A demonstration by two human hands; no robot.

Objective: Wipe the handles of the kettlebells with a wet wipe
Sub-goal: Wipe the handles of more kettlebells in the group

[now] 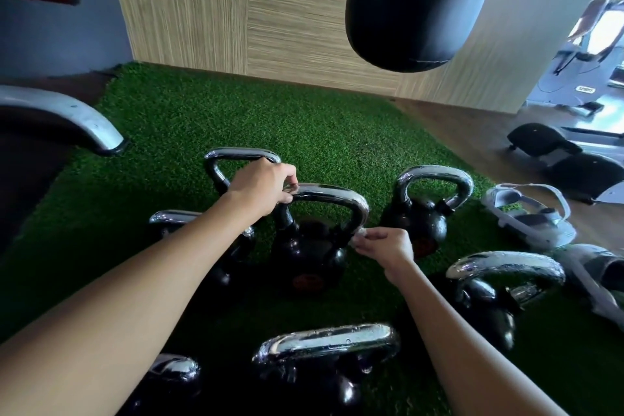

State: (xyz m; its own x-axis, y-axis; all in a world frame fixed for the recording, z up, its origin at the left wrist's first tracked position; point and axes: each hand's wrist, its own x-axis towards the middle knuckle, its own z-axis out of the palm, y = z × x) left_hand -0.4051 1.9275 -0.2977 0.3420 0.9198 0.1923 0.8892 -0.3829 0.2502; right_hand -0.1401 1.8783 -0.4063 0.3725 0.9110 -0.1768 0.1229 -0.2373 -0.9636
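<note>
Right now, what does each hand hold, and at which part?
The left hand grips the middle kettlebell at the top left corner of its handle. The right hand pinches a wet wipe against the handle's right side.

Black kettlebells [309, 257] carry shiny silver handles [329, 194]. The turf [236, 111] is green, the far wall panel [236, 10] beige with fine streaks, the hanging bag [412, 3] black, the wipe [359, 235] white.
</note>
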